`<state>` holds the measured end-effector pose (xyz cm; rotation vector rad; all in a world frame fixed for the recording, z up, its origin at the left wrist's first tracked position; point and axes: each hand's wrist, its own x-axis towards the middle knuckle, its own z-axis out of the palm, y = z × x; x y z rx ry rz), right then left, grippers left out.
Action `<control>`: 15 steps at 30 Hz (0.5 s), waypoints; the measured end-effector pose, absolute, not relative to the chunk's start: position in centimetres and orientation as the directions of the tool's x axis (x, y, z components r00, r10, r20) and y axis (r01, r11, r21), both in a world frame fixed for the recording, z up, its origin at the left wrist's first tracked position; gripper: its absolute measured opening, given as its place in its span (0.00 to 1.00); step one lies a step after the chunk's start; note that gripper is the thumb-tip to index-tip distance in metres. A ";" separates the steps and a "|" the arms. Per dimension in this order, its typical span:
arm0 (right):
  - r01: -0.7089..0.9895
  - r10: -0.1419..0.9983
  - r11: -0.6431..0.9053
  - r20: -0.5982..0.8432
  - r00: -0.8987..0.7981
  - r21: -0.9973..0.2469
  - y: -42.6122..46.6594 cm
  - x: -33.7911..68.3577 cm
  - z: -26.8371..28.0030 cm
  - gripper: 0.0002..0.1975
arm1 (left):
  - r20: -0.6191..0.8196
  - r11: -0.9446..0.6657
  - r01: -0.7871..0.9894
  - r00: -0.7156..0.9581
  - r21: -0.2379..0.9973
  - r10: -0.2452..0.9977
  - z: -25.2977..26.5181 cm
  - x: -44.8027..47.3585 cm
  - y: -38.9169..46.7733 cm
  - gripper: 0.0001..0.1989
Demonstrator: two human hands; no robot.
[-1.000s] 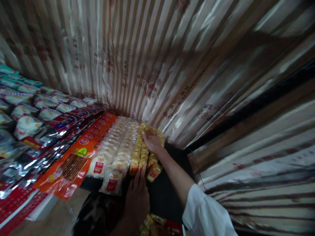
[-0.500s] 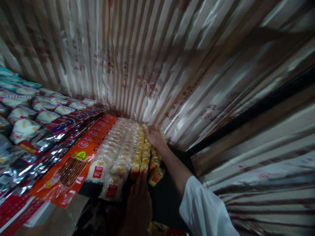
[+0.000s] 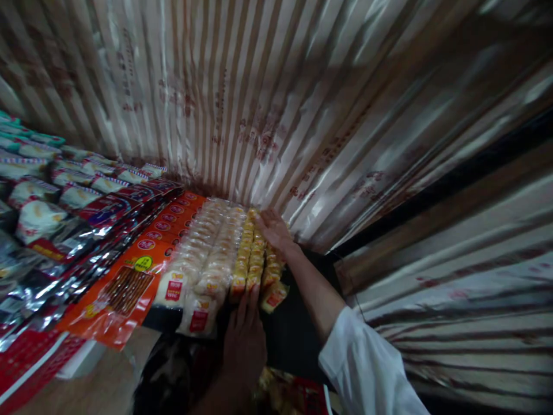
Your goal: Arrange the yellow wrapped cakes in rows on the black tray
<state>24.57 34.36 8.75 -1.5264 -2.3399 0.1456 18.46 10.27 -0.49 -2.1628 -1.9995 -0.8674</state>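
Yellow-wrapped snack packets [image 3: 256,262] stand in tight rows on a dark shelf surface [image 3: 298,334]. My right hand [image 3: 275,229] reaches over to their far end, fingers stretched out and laid against the back of the rows. At the near end my left hand [image 3: 245,334] touches the front packets with straight fingertips; its palm is in shadow. One yellow packet [image 3: 275,297] leans out at the front right of the rows. Left of the yellow ones, clear-wrapped white pastries [image 3: 199,317] with red labels fill two rows.
Orange snack bags [image 3: 129,288] and dark, shiny bags [image 3: 86,236] stand in rows farther left. Striped plastic sheeting [image 3: 242,104] hangs right behind the goods. A black bar [image 3: 389,213] slants along the right side. Red and gold packaging [image 3: 298,395] lies at the bottom.
The view has shifted slightly, so the goods appear a little higher. Both hands keep their places at the two ends of the yellow rows.
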 end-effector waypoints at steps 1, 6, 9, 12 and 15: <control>0.842 0.887 0.433 0.318 -0.335 -0.322 33.2 25.2 9.0 0.29 | 0.434 -0.149 0.936 -0.004 0.318 0.901 -0.5 18.4 10.3 0.25; 0.696 0.805 0.310 0.568 0.170 -0.647 23.9 29.7 7.5 0.24 | 0.431 -0.157 0.944 0.017 0.290 0.902 -0.7 18.3 10.1 0.25; 0.609 0.830 0.174 0.449 0.332 -0.774 18.3 32.1 4.4 0.22 | 0.418 -0.163 0.946 0.032 0.281 0.908 -0.6 18.3 10.0 0.26; 0.544 0.909 0.097 0.297 0.293 -0.833 14.9 32.6 1.5 0.24 | 0.416 -0.161 0.949 0.036 0.270 0.909 -0.5 18.2 9.9 0.26; 0.567 0.947 0.105 0.255 0.193 -0.817 14.2 31.5 0.3 0.27 | 0.417 -0.166 0.952 0.046 0.257 0.908 -0.7 18.2 10.0 0.26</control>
